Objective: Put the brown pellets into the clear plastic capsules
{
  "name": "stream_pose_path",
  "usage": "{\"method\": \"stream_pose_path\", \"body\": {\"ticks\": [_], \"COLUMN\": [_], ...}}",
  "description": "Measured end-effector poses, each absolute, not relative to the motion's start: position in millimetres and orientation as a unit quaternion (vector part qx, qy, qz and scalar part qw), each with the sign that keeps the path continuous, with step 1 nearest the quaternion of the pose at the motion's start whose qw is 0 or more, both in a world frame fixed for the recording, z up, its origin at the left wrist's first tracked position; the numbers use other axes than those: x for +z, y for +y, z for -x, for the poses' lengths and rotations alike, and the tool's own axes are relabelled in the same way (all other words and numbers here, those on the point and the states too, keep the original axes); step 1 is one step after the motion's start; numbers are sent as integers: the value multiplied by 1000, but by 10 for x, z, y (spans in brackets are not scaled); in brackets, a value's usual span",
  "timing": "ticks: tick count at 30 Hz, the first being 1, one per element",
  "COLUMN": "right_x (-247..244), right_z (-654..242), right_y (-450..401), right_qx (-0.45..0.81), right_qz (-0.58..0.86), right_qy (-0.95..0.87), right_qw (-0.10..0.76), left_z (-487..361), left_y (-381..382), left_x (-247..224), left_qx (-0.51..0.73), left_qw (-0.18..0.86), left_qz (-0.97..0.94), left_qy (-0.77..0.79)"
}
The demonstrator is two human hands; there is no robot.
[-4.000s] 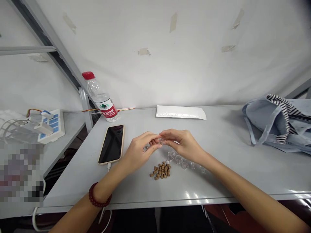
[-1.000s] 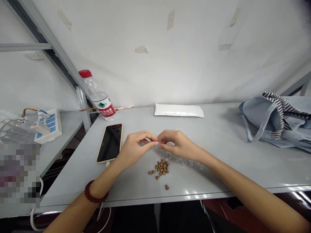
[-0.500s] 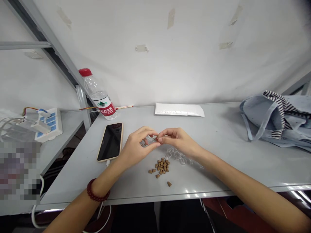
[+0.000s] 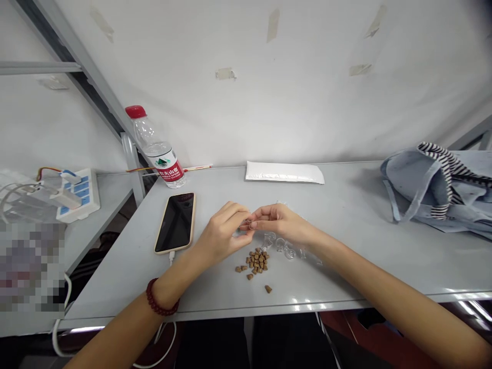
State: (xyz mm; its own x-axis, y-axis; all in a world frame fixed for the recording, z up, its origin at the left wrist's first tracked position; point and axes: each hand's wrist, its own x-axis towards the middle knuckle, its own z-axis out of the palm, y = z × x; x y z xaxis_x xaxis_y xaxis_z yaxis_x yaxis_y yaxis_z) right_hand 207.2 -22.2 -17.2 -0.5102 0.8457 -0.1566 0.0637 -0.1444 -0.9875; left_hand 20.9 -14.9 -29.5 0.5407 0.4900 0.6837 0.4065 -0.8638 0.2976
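Nearest, one small brown pellet (image 4: pixel 268 289) lying alone, close to the front edge of the smooth light grey tabletop (image 4: pixel 376 205). Just beyond, a loose heap of stubby brown pellets (image 4: pixel 257 261), probably kept directly in front for a short reach. To the right of the heap, several clear, rounded plastic pieces (image 4: pixel 280 244), perhaps set close for the same reason.

Past these, left hand (image 4: pixel 223 230) and right hand (image 4: pixel 286 224) meeting at the fingertips around a tiny piece (image 4: pixel 249 221), mostly hidden; colour and shape too small to make out. Thumb and forefinger of each bent inward, tips near one another; cannot tell whether clamped on the piece or merely cupped about it. Brought tip to tip, likely for fine control of something so small.

Left of the hands, a black-screened phone in a cream case (image 4: pixel 175 223), laid flat with a white cable (image 4: pixel 172 255) in its near end, presumably for charging. Far right, a pale blue fabric bag with black-and-white striped trim (image 4: pixel 409 184), slumped. Farther back, an upright clear water bottle with a red cap (image 4: pixel 169 164) and a flat white packet (image 4: pixel 284 172) beside the white wall (image 4: pixel 307 113), both seemingly placed there to stay out of the way
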Motion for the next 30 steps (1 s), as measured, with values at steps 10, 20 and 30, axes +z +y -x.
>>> {"method": "stream_pose_path", "body": {"ticks": [10, 20, 30], "right_x": [-64, -181, -240], "right_z": [-2365, -2573, -2550], "right_y": [4, 152, 160], "right_qx": [467, 232, 192], "right_qz": [523, 581, 557], "right_qy": [-614, -750, -796], "right_qw": [362, 217, 142], "left_z": [-66, 15, 76], "left_y": [-64, -99, -167], "left_x": [-297, -167, 40], "left_qx": [252, 238, -44], "left_qw": [99, 217, 394], "left_qz": [-921, -888, -847], "left_qy": [279, 329, 353]}}
